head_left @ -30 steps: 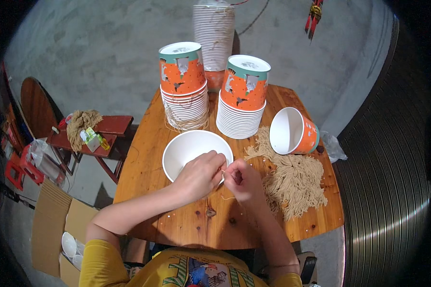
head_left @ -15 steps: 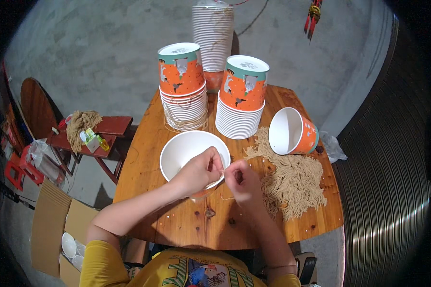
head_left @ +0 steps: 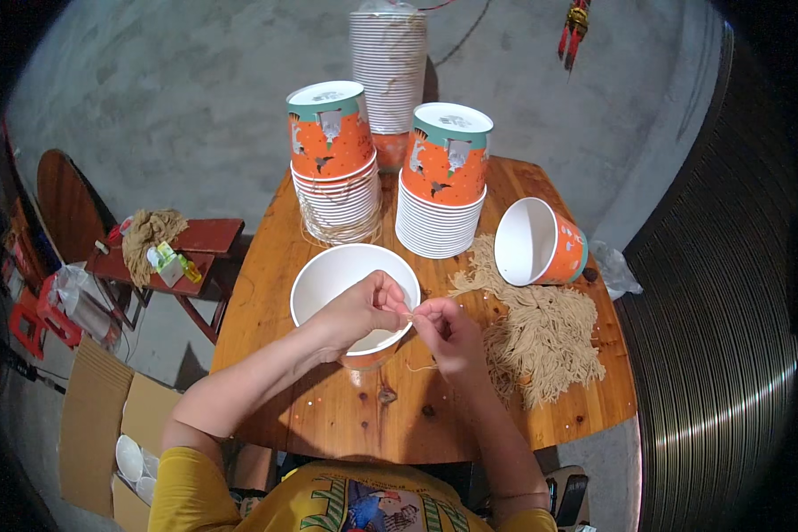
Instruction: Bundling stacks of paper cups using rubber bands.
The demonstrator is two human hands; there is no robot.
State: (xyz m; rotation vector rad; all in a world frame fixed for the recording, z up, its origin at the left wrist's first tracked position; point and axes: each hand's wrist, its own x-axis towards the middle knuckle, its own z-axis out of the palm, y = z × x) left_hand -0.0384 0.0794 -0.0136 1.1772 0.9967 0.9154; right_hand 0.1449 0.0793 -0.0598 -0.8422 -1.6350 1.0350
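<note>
A grey wall (head_left: 177, 115) fills the background, and a ribbed metal shutter (head_left: 718, 355) covers the right side. The wooden table (head_left: 301, 421) stands in the middle, with an open cardboard box (head_left: 99, 434) on its left, below table height. At the back of the table rises a tall stack of paper tubs (head_left: 388, 75), mostly white rims. In front of it are two shorter stacks of upside-down orange tubs; the left stack (head_left: 332, 146) has loose loops of thin string around its rims, and the right stack (head_left: 448, 168) stands just beside it. A heap of tan string (head_left: 545, 337) spreads over the right part of the table, near an orange tub lying on its side (head_left: 567, 253). One upright tub (head_left: 324, 275) stands open nearest the person, its white inside showing. The left hand (head_left: 361, 309) reaches over its near right rim, fingers pinched together; the right hand (head_left: 449, 339) meets it, thumb and fingertips also closed. Between them they grip a thin piece of string (head_left: 423, 369), whose loose end curves below the right hand.
</note>
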